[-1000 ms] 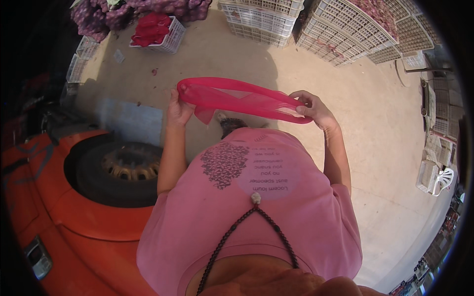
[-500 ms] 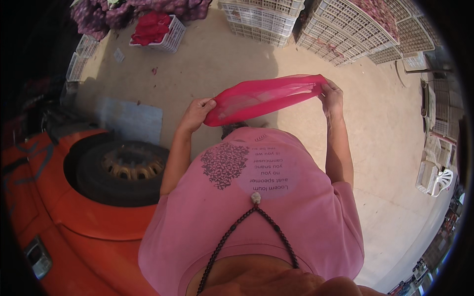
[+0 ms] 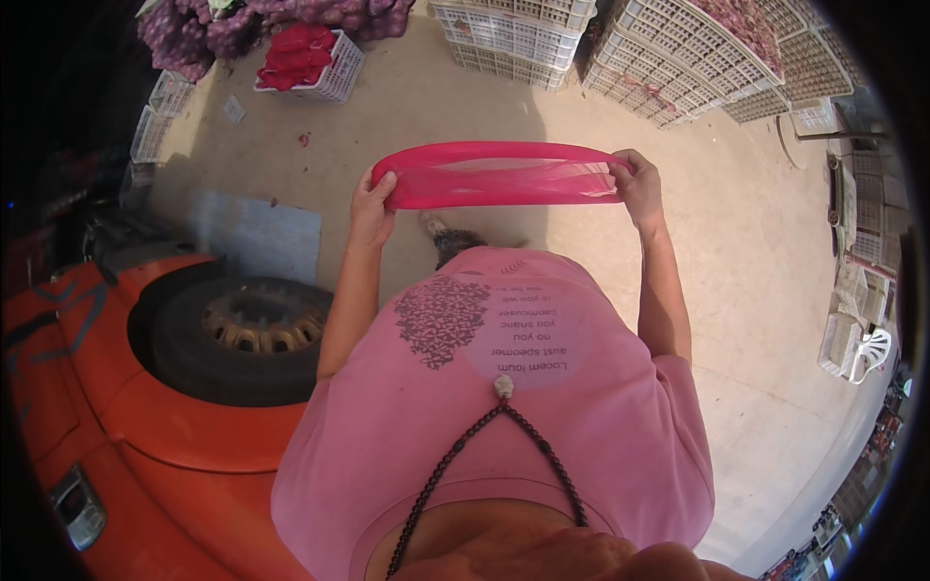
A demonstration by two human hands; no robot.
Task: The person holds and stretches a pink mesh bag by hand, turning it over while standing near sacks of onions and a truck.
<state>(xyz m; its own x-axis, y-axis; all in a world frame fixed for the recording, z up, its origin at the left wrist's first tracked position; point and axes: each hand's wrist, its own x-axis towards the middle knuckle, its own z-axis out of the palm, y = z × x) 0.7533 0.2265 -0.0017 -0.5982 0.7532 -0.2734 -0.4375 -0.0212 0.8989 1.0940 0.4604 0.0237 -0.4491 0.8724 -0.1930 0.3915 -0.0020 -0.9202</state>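
A sheer, bright pink-red mesh bag (image 3: 494,187) is stretched sideways in front of my body, well above the floor. Its left end is pinched in my left hand (image 3: 372,205), thumb on top. At the other end, my right hand (image 3: 639,190) grips the edge with thumb and fingers closed. Between the hands the fabric gapes into a long, narrow loop, and pale floor shows through it. The fingers behind the cloth are partly hidden.
An orange vehicle (image 3: 194,426) with a black tyre (image 3: 237,339) stands close on my left. Ahead, a white crate (image 3: 339,73) holds red mesh, near purple net sacks of produce (image 3: 232,34). Stacked pale crates (image 3: 678,58) rise at the far right. A white chair (image 3: 870,354) is farther right.
The mesh bag has gone from slanting to nearly level. My left hand has moved up and left with its end, while my right hand has shifted slightly left. One foot shows more.
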